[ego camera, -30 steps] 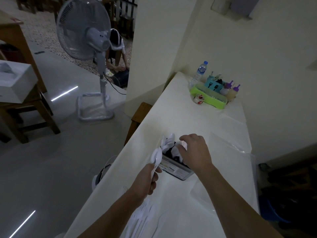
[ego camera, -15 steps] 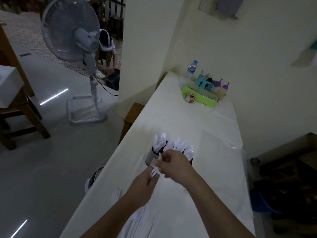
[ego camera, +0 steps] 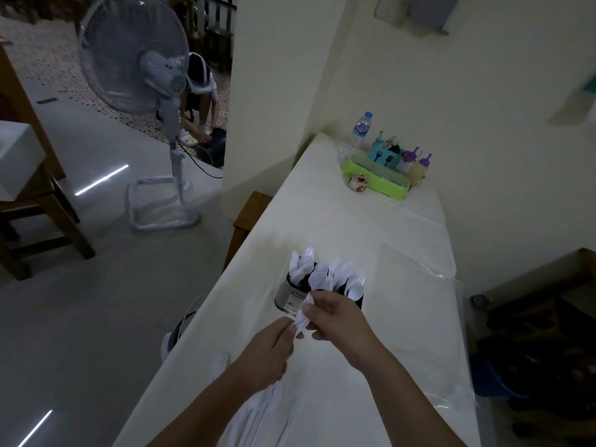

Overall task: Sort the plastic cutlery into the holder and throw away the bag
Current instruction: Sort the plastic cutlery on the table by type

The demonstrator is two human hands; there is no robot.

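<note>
Two bare forearms reach in from the near edge, with no sleeve, watch, ring or glove on either. The left hand (ego camera: 269,356) and right hand (ego camera: 342,324) are uncovered, with short nails as far as the dim light lets one tell.

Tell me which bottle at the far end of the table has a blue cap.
The clear water bottle, standing tallest at the far left of the green tray. The two squeeze bottles on the tray's right have purple caps.
</note>
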